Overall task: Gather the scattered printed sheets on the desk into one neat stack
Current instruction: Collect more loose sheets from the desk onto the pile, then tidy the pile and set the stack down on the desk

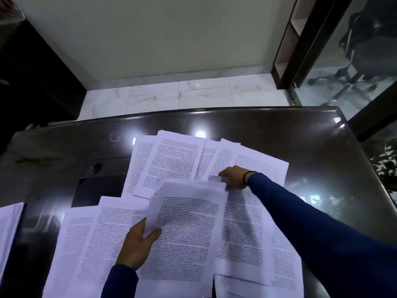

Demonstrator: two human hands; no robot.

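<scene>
The left hand [137,248] grips a raised bundle of sheets [187,229] at its left edge, thumb curled over the top page and fingers hidden beneath. The right hand [233,177], at the end of a blue sleeve [311,233] with a dark band [246,179] at the wrist, pinches the bundle's far right corner, its fingers curled around the paper edge. Under and around both hands, loose printed sheets [171,162] overlap in a fan: several beyond the right hand with their far edges jagged and uneven, others beside the left hand and below the bundle. One more sheet [8,229] lies well to the left of the left hand, cut off by the frame. The dark glossy desk [311,151] is bare beyond the fan and to the right of the right hand, out to its rounded far edge and corner.
</scene>
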